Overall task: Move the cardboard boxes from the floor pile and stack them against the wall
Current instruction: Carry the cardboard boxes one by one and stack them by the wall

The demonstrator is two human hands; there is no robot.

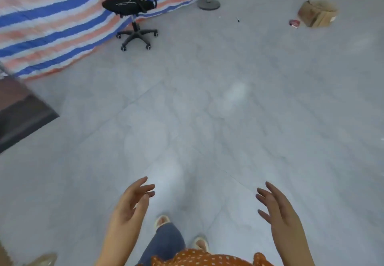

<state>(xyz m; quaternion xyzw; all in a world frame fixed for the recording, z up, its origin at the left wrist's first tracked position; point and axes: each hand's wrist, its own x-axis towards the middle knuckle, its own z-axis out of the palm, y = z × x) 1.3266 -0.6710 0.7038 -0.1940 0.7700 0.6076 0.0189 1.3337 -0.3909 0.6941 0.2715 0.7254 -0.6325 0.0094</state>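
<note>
Cardboard box [317, 13] far off, seemingly beyond either grip

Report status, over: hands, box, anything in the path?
Left hand and right hand open, holding nothing. One cardboard box on floor, far right ahead. Office chair off to the left; bare floor between.

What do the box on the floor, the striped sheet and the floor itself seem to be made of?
Box: brown corrugated cardboard by its look, matt, dented. Striped sheet: probably woven plastic tarpaulin, with blue, white and orange bands and a slight sheen. Floor: large grey tiles, likely ceramic, glossy with soft reflections and thin joints.
</note>
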